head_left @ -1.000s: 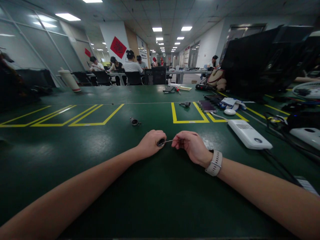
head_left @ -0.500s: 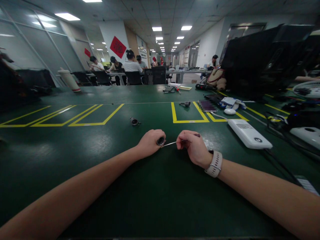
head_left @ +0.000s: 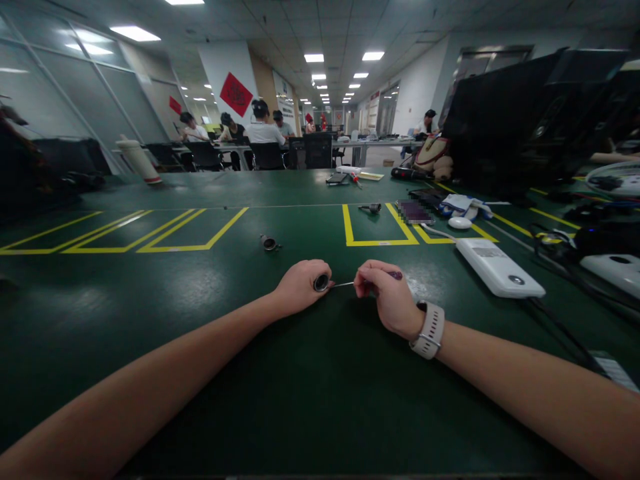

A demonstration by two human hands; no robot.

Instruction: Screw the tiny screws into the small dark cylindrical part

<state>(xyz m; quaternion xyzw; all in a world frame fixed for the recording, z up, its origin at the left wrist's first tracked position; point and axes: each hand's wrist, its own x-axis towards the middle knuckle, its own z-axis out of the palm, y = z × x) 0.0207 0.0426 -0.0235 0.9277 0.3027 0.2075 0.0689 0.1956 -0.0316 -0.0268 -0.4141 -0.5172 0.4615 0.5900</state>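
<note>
A person at a green worktable (head_left: 320, 393) handles a small metal part (head_left: 321, 283) between bare hands; the left hand (head_left: 301, 285) is closed around it, its round, dark opening turned toward the wearer; the right hand (head_left: 383, 290), a pale-banded watch (head_left: 429, 330) at its wrist, grips a thin-shafted tool (head_left: 395, 275) by its dark reddish handle, the shaft pointing at the left hand's fingertips just beside the part's rim (whether the tip touches the part cannot be told); a similar metal part (head_left: 269, 243) lies on the tabletop beyond the left hand; another metal piece (head_left: 371, 209) rests farther back, inside a yellow tape outline (head_left: 383, 244); to the right sit a white box-shaped device (head_left: 500, 268), a rounded white object (head_left: 460, 223) and a white-and-blue cloth item (head_left: 465, 205); a pale tumbler (head_left: 139, 160) stands at far left; beyond, people (head_left: 265, 131) sit at another table.
</note>
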